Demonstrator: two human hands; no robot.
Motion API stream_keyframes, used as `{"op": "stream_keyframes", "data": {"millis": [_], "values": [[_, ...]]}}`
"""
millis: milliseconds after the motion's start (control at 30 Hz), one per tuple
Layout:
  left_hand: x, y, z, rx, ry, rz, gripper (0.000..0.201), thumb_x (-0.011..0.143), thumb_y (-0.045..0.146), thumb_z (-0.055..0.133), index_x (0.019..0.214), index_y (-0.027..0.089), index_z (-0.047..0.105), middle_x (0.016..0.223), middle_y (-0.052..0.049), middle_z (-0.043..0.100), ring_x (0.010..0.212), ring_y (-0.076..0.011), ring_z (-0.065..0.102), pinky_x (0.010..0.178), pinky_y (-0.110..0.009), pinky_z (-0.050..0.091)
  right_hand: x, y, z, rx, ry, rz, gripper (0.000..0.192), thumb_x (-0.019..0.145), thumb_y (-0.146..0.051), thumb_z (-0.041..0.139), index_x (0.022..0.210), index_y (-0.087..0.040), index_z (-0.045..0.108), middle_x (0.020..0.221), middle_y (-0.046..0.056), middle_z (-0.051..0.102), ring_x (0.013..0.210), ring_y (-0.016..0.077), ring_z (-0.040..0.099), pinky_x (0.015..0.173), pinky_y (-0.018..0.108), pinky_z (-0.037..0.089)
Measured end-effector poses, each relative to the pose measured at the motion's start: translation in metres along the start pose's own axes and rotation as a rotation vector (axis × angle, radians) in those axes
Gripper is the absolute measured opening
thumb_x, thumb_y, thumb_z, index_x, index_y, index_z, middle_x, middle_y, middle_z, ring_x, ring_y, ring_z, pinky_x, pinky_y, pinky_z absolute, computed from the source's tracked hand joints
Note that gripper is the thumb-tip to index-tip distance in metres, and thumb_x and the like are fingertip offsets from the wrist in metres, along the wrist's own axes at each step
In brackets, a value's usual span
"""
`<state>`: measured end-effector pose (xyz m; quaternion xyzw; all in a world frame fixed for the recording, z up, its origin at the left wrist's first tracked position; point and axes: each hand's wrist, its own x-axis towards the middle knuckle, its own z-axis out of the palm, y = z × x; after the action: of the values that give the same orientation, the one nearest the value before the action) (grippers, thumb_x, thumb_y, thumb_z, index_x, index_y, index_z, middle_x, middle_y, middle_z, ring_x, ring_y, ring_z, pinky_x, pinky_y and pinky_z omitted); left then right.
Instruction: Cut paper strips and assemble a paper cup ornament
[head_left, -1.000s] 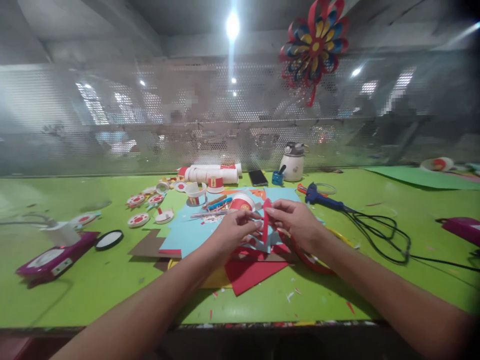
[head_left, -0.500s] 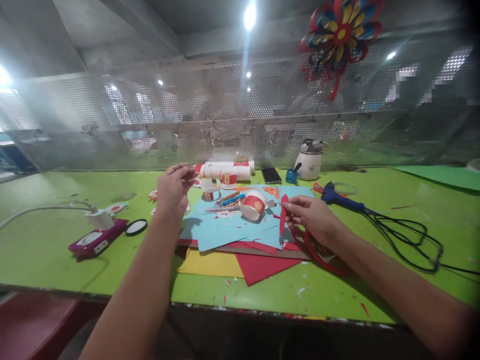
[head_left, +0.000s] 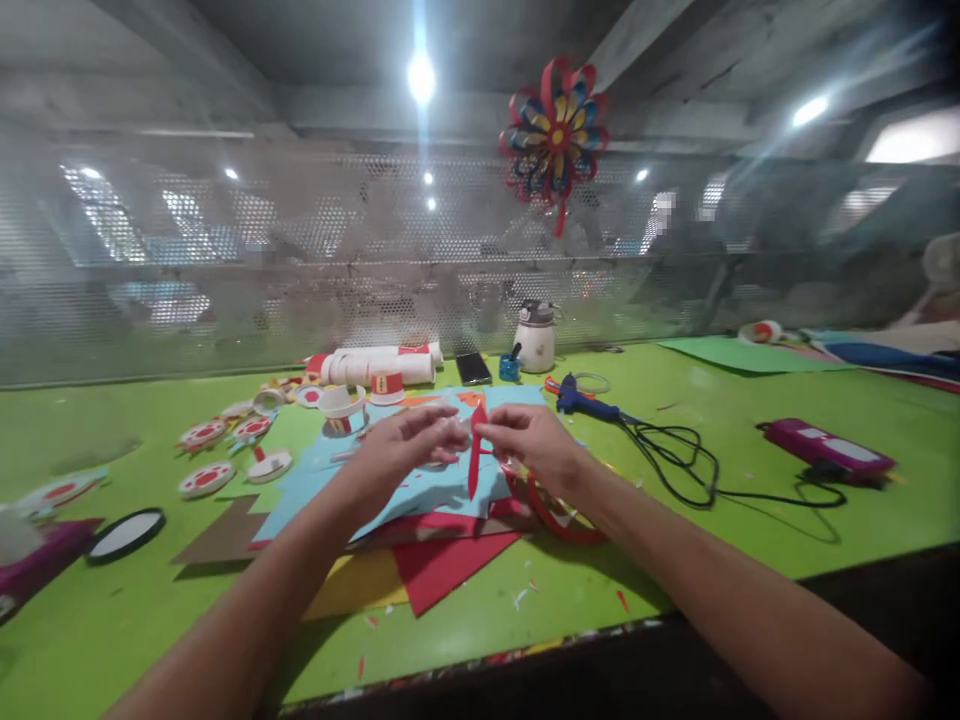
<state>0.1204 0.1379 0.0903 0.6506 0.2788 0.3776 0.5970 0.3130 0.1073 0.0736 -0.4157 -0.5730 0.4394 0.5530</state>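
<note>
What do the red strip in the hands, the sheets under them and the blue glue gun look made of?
Red strip: thin matte paper or card, seemingly folded along its length and held upright in the right hand.
Light blue sheet: flat matte craft paper, lying on other coloured sheets.
Blue glue gun: probably moulded plastic with a slight sheen, and a black cord.

Green table (head_left: 750, 460), perforated mesh wall (head_left: 225, 260)

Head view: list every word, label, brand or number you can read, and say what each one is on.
No text can be read.
Paper cups: red and gold printed emblem, too blurred to read.
Round cut-outs: red pattern only, no letters made out.
White jug: no legible label.
Purple devices: markings too small to read.
Phone: screen dark.
</note>
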Motion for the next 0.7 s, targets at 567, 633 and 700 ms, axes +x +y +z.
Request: {"op": "stream_keyframes", "data": {"millis": [567, 633, 700], "values": [[0.007, -0.019, -0.018, -0.14, 0.038, -0.082, 0.036, 0.072, 0.024, 0.073, 0.104, 0.013, 0.06, 0.086, -0.01, 0.07, 0.071, -0.0152, 0.065, 0.067, -0.027, 0.05, 0.025, 0.018, -0.019, -0.572, 0.098, 0.007, 0.027, 0.08, -0.034, 0.057, 0.093, -0.012, 0.069, 0.068, 0.002, 0.064, 0.055, 0.0105, 0.052, 0.054, 0.024, 0.042], [0.01, -0.021, -0.024, -0.15, 0.085, -0.05, 0.031, 0.071, 0.023, 0.073, 0.097, 0.012, 0.062, 0.084, -0.008, 0.07, 0.069, -0.0126, 0.063, 0.065, -0.024, 0.049, 0.039, 0.025, -0.023, -0.689, 0.095, 0.004, 0.017, 0.073, -0.024, 0.065, 0.085, -0.014, 0.07, 0.064, 0.001, 0.063, 0.057, 0.0124, 0.053, 0.056, 0.025, 0.04], [0.011, -0.021, -0.026, -0.154, 0.111, -0.021, 0.026, 0.071, 0.022, 0.073, 0.093, 0.012, 0.062, 0.083, -0.007, 0.069, 0.064, -0.0094, 0.06, 0.06, -0.02, 0.045, 0.053, 0.03, -0.02, -0.803, 0.051, -0.017, 0.017, 0.064, -0.017, 0.072, 0.08, -0.015, 0.069, 0.063, 0.001, 0.063, 0.061, 0.0138, 0.054, 0.059, 0.026, 0.039]]}}
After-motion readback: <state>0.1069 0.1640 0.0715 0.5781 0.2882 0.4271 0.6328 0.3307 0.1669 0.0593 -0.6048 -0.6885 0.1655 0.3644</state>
